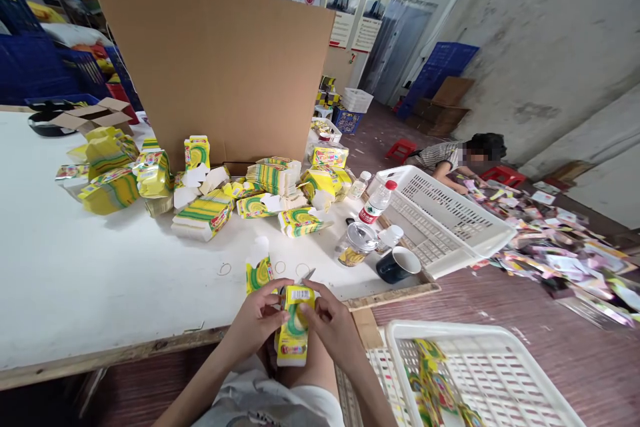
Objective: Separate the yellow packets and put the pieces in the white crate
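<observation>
Over my lap, a small yellow-and-green printed carton [296, 330] with a barcode near its upper end is held between both hands. My left hand [257, 313] grips its left side, thumb on the front. My right hand [331, 320] closes on the right side, its thumb also on the printed face. Just beyond the right fingertips a pointed metal tip [309, 275] shows; whether it lies on the table or is held I cannot tell. Another yellow carton [259, 275] with a raised white flap rests by the table edge. Rubber bands [281, 268] lie near it.
Bundles of flat yellow cartons [205, 213] cover the white table [125, 280] before a tall cardboard sheet [210, 60]. A dark mug [399, 265], a plastic jar [356, 245] and a red-capped bottle [379, 200] stand right. White crates [450, 213] sit beyond; a person [450, 157] crouches by scattered packaging.
</observation>
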Available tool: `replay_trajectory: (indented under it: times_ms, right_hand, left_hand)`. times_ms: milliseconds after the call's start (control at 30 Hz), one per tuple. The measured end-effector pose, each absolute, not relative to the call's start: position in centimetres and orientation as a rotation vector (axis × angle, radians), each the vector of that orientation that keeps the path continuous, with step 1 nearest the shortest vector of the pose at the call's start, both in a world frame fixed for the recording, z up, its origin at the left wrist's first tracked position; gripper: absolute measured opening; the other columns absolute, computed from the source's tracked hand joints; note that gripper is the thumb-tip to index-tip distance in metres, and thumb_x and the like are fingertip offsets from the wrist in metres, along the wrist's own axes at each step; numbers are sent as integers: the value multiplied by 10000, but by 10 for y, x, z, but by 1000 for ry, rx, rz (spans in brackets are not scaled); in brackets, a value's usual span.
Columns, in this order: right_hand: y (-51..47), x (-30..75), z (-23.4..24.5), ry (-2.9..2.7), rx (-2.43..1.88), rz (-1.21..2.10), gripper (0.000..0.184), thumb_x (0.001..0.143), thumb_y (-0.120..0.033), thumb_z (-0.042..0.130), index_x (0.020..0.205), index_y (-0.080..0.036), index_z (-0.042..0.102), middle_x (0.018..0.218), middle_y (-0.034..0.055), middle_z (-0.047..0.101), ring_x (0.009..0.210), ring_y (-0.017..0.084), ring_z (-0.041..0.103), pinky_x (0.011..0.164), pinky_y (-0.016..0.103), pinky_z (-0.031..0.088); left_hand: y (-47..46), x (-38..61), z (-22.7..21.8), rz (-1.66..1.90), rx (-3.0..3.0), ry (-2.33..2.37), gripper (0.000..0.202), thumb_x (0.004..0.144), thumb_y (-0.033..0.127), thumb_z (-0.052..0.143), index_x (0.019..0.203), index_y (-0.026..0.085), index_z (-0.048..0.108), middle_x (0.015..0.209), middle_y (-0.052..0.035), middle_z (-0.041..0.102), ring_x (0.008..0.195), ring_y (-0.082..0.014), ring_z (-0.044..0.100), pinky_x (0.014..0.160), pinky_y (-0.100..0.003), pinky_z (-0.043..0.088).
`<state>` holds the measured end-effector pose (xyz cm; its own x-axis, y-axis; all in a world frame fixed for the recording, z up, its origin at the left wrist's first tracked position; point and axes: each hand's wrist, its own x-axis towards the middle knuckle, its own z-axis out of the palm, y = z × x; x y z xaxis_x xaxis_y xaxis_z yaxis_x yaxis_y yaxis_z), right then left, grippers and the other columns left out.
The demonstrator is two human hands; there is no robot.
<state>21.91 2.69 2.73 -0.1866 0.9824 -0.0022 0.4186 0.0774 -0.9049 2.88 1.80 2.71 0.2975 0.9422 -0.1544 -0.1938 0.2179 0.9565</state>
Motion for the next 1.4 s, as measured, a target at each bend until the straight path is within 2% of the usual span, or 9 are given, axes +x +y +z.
replay_trajectory:
  times_ms: [200,467,533,667,733,833,1067,1233,1400]
  right_hand:
    - [27,229,23,-1335,-1287,1219,420,782,-576,717,947,-193,763,787,58,718,689,196,619,611,282,498]
    - [10,270,27,-1343,-1402,1033,427,744,-623,715,822,-204,752,790,87,728,702,236,644,609,329,503]
    - [3,308,39,-1454,-1629,600,462,775,-653,646,842,-214,773,846,118,719,751,271,634,672,386,497]
    - [-1,350,51,-1559,-1884,-1,583,797,-684,522,946,-185,784,970,194,678,941,393,602,854,559,441]
    - [8,328,40,-1568,-1824,229,491,809,-596,544,952,-180,764,999,190,700,970,383,615,881,540,453]
    - [28,253,8,-1542,-1710,714,304,792,-424,593,932,-197,738,980,146,744,953,339,655,878,478,491]
    - [62,139,-43,-1486,-1543,1007,237,759,-215,623,989,-235,673,973,60,766,918,253,705,815,356,530]
    - [66,151,-46,-1259,-1482,1124,269,805,-387,611,990,-192,613,774,53,723,722,236,684,708,362,533]
    - [54,169,-39,-1050,-1349,1295,478,780,-598,632,1000,-174,616,834,83,743,726,233,703,627,325,538]
  left_hand:
    - [16,37,20,916,1016,865,541,755,142,690,1290,164,611,916,-65,795,740,-174,699,678,-252,499]
    - [10,56,8,913,1348,1009,466,844,259,618,1307,215,607,1134,-101,767,1017,-251,725,876,-343,564]
    - [16,43,-1,934,1451,1165,428,867,304,610,1290,242,627,1282,-104,703,1190,-279,645,1042,-413,479]
    - [25,13,-31,977,1477,1451,463,820,261,628,1274,173,634,1439,-190,564,1439,-410,347,1200,-629,42]
    - [25,7,-47,967,1485,1511,483,800,221,622,1282,186,622,1445,-176,565,1444,-409,341,1193,-645,5]
    - [22,11,-64,963,1504,1509,517,789,196,620,1305,211,601,1463,-142,559,1437,-362,379,1212,-590,110]
    - [21,12,-66,1057,1418,1462,555,754,159,658,1306,181,604,1419,-183,588,1387,-354,459,1163,-522,319]
    - [21,9,-53,1272,1197,1447,529,828,296,662,1338,201,560,1440,-163,565,1375,-338,475,1165,-518,326]
    - [27,16,-35,1522,863,1382,639,860,530,616,1395,225,446,1529,-167,449,1418,-322,422,1138,-446,394]
